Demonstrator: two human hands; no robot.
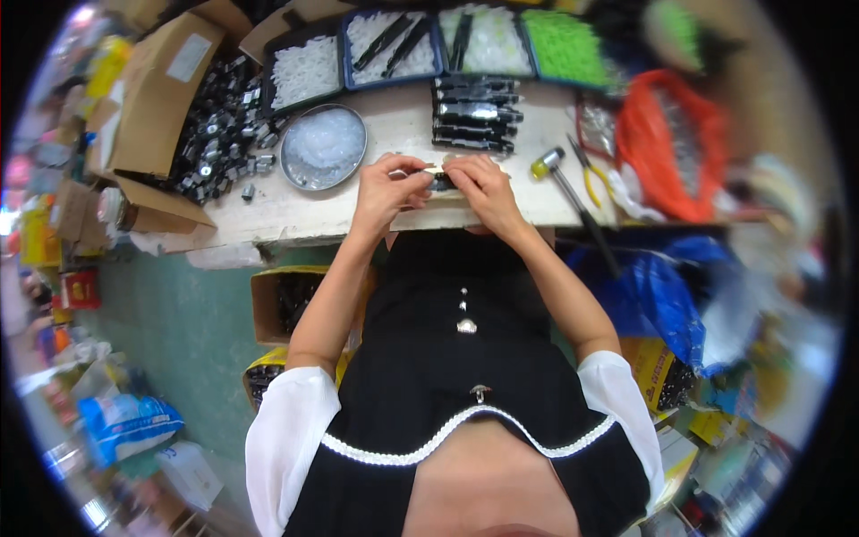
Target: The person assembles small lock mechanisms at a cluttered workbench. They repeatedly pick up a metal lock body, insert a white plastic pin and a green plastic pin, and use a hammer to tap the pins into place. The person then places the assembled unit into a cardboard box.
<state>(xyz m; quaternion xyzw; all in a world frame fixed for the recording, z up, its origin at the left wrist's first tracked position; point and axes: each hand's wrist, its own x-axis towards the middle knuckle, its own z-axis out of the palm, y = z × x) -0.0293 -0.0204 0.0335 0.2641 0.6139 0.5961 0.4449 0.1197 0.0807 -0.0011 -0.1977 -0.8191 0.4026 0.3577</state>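
At the front edge of the bench my left hand (390,191) and my right hand (486,188) meet over a small black part (441,183). Both sets of fingers are closed on it, thumbs and fingertips pinching its two ends; they hide most of it, so its exact kind is unclear. Something pale shows between the fingertips on top. Just beyond my hands lies a stack of long black pieces with shiny middles (474,115). Left of my left hand sits a round metal dish (286,170) holding a whitish, translucent mass (327,139).
Along the back stand trays of white pieces (306,72) and bright green pieces (568,46). A heap of black and metal parts (215,134) spills from a cardboard box (161,98). To the right lie a hammer (577,197), yellow-handled pliers (591,174) and a red plastic bag (707,188).
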